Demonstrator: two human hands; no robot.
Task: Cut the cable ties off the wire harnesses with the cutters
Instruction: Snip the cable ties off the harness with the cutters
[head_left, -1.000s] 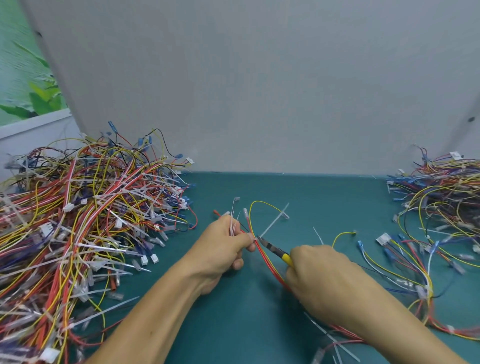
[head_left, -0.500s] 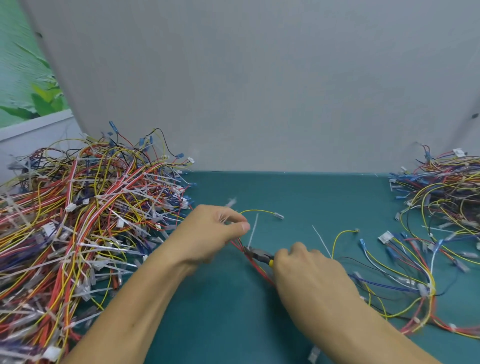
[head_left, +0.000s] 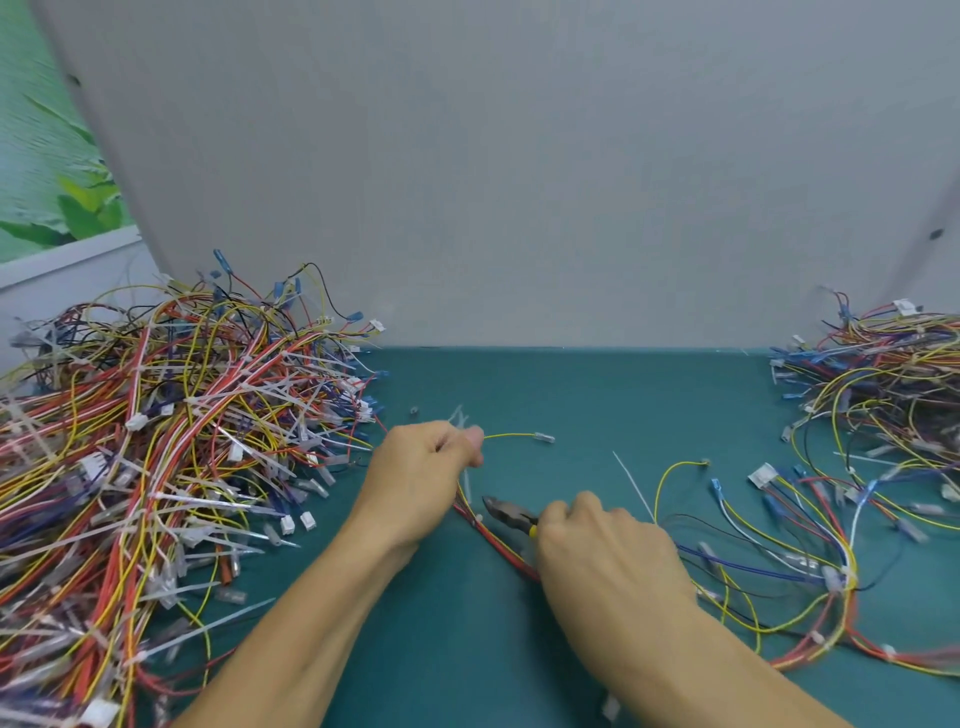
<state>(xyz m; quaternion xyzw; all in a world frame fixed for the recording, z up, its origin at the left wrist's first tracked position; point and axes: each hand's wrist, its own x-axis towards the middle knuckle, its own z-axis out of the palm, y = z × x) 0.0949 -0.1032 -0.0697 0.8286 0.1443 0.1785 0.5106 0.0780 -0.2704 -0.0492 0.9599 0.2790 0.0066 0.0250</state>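
Your right hand (head_left: 608, 551) lies knuckles up, fingers curled round the yellow handles of the cutters (head_left: 506, 512), nose pointing left. Just off the cutters' tip, a white cable tie (head_left: 478, 518) sits on the red wire harness (head_left: 498, 545), which passes beneath the cutters. Beyond the cutters, your left hand (head_left: 421, 478) pinches the harness wires and pale tie strips between thumb and forefinger. Tied pile (head_left: 156, 441) lies well left of the cutters, the looser pile (head_left: 883, 389) well right.

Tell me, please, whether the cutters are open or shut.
Shut, apparently: the cutters in the right hand taper to one dark tip with no visible gap, though slightly blurred. The left hand grips the harness.
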